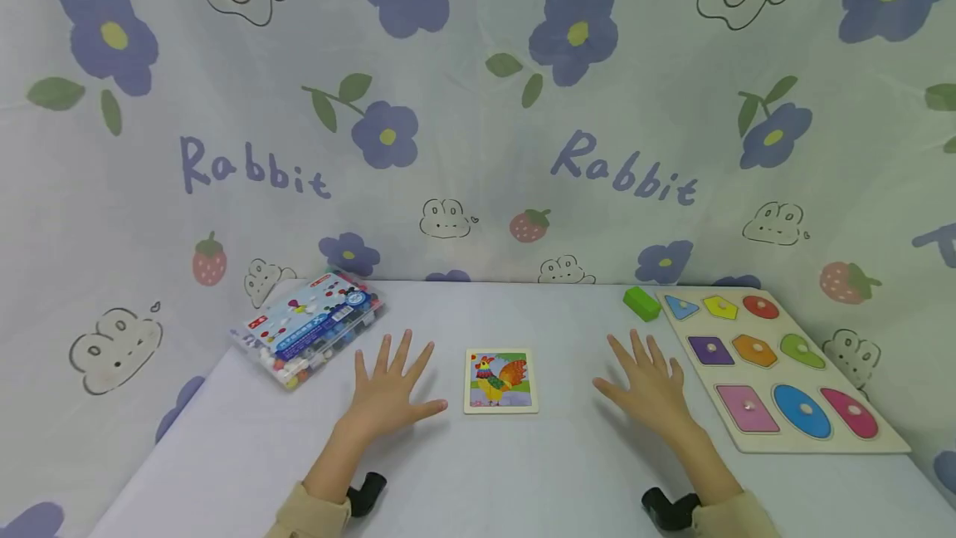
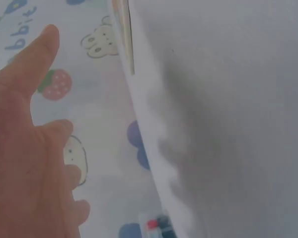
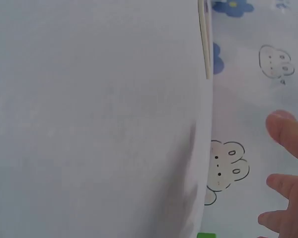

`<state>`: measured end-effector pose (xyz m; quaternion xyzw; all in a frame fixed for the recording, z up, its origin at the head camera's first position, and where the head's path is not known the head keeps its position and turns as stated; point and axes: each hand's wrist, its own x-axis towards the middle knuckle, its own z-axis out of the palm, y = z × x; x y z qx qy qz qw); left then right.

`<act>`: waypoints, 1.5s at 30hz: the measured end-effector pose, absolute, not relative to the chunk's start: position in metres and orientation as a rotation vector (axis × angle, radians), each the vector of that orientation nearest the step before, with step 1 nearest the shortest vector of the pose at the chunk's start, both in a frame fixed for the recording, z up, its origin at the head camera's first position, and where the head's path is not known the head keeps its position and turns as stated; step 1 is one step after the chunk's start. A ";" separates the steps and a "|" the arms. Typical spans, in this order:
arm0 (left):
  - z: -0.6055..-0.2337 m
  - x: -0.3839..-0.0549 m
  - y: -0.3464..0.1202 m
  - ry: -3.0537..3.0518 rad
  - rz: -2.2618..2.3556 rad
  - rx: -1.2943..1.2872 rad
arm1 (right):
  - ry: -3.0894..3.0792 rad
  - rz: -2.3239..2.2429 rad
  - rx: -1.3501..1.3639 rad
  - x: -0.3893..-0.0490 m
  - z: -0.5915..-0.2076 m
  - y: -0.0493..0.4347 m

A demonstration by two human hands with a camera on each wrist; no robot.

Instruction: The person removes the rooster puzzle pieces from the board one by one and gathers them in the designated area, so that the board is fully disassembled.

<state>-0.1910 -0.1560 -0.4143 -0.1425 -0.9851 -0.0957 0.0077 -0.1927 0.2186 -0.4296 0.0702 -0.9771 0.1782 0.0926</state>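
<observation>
Rooster panel lies between hands apart with fingers spread, a clear case of colourful pieces leftward, a board holding nine flat shapes rightward.

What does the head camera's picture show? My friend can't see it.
A person's left hand and right hand are spread wide over a white table, with a rooster picture between them. A clear case of colourful pieces lies left; a green block and a shape puzzle lie right. Flowery cloth hangs behind.
</observation>
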 end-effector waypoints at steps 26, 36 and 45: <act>-0.420 -0.236 -0.110 -3.237 -0.676 -0.686 | -2.833 1.231 0.445 -0.248 -0.453 0.145; -0.426 -0.238 -0.100 -3.273 -0.639 -0.829 | -2.966 1.067 0.403 -0.261 -0.457 0.124; -0.428 -0.237 -0.095 -3.274 -0.600 -0.844 | -3.030 1.001 0.334 -0.262 -0.455 0.123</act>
